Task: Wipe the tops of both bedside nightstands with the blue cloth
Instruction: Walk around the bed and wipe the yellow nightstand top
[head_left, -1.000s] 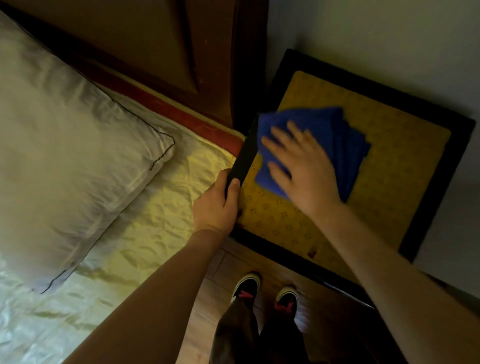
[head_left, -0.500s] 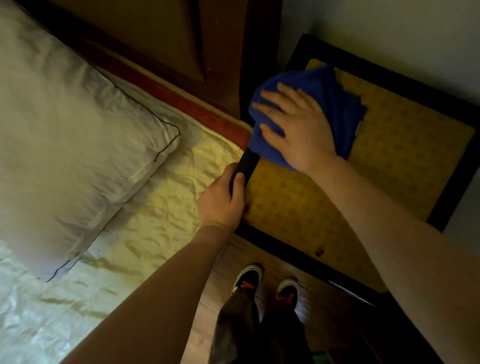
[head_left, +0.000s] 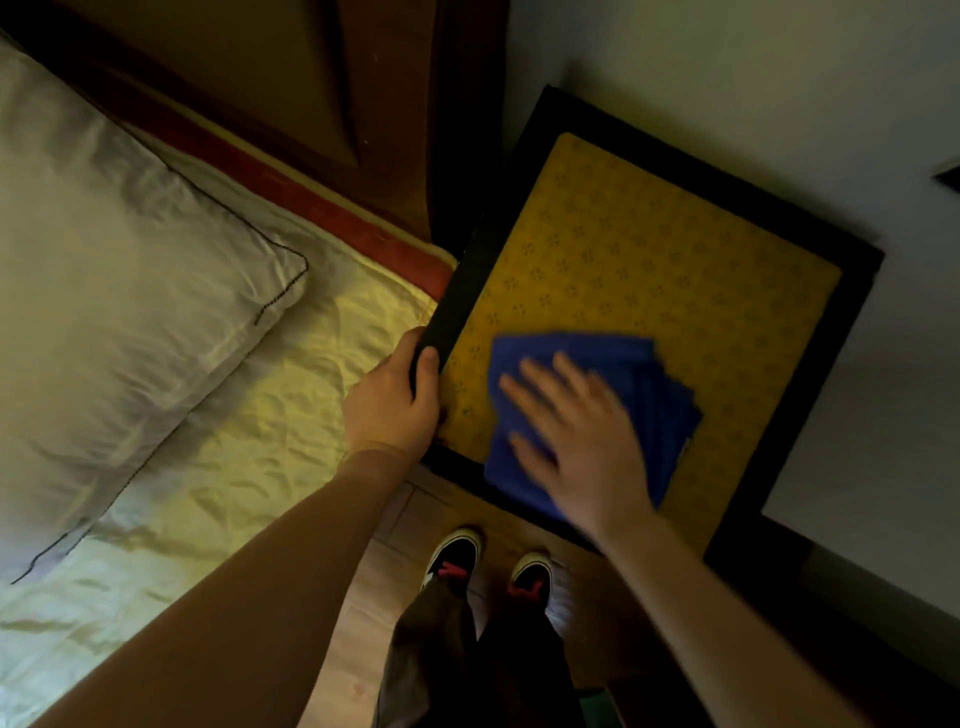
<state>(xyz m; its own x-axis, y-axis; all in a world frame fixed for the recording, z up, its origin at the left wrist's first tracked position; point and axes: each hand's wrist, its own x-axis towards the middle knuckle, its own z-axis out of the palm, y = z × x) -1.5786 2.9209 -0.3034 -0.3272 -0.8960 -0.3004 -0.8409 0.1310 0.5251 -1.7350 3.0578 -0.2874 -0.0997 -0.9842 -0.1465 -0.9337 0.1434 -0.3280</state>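
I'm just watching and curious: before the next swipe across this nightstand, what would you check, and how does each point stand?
1. Blue cloth lies flat on the nightstand top: ok.
2. Right hand is spread flat on the cloth, pressing it: ok.
3. Left hand holds the nightstand's dark edge nearest the bed: ok.
4. Yellow patterned top bare of objects in the cloth's path: ok.
5. Far corners wiped clean: cannot tell.
6. Second nightstand done: cannot tell, it is out of view.
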